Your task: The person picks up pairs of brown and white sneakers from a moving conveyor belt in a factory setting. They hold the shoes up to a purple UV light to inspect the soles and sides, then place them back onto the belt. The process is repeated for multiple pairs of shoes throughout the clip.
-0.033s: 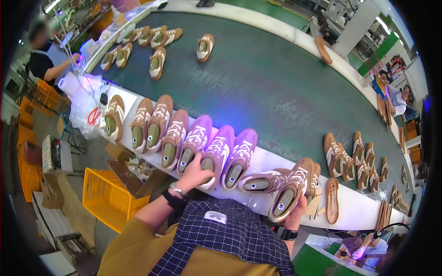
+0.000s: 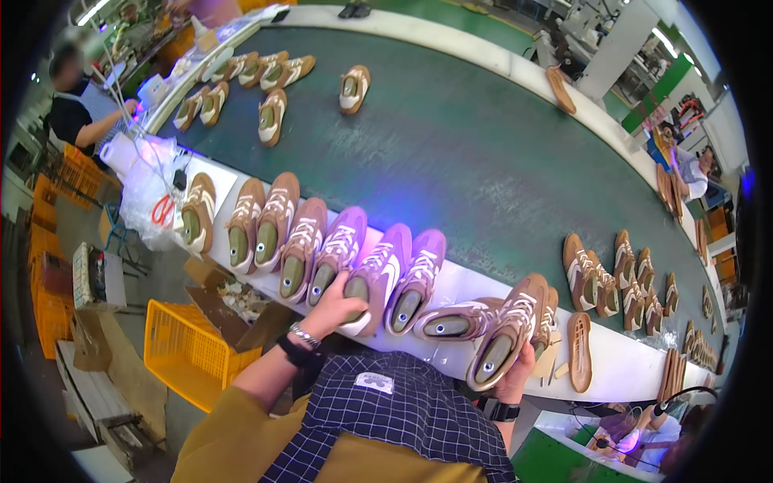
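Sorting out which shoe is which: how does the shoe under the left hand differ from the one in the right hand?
The left-hand shoe stands in the row under violet light; the right-hand shoe looks plain brown. The left hand only grips its heel; the right hand holds its shoe from below, tilted. Both have white laces.

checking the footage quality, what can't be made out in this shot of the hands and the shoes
- Left hand, head view: its palm covers the heel of the shoe under it.
- Right hand: mostly hidden behind the brown shoe it holds.
- Shoes far right: too small, bent by the fisheye rim.
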The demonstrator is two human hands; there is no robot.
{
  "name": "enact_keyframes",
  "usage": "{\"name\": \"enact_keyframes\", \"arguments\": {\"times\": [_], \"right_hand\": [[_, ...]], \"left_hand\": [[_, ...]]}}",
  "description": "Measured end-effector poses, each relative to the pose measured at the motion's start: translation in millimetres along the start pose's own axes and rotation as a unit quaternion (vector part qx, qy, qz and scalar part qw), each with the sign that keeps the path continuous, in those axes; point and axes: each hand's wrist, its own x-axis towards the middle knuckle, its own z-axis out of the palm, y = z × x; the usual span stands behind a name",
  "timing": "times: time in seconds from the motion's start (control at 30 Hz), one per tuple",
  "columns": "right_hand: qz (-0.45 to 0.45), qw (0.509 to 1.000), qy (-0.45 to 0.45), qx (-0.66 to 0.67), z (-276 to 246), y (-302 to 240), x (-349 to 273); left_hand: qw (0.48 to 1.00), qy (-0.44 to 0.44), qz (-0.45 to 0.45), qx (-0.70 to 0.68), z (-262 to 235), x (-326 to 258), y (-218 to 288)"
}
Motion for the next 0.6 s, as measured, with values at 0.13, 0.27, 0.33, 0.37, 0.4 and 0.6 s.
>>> {"name": "enact_keyframes", "arguments": {"times": [0.13,0.27,0.33,0.37,0.4,0.6], "right_hand": [[0.028,1.000,-0.001,0.013,15.4,2.3,10.9],[0.053,0.993,-0.101,0.009,52.0,8.9,13.8],[0.064,0.989,-0.132,-0.008,75.7,6.3,14.5],[0.065,0.986,-0.150,-0.019,77.9,4.4,15.7],[0.074,0.985,-0.152,-0.020,65.2,8.9,22.9],[0.146,0.954,-0.242,0.098,51.3,6.9,33.0]], "left_hand": [[0.957,-0.117,-0.081,-0.251,-10.0,-19.3,44.1],[0.910,-0.237,-0.046,-0.338,4.9,-3.5,52.0],[0.911,-0.241,-0.047,-0.333,15.1,-7.2,70.7],[0.913,-0.249,-0.057,-0.318,18.8,-9.8,82.2],[0.913,-0.255,-0.056,-0.315,22.1,-12.6,90.7],[0.901,-0.270,-0.028,-0.338,38.0,-6.4,98.8]]}}
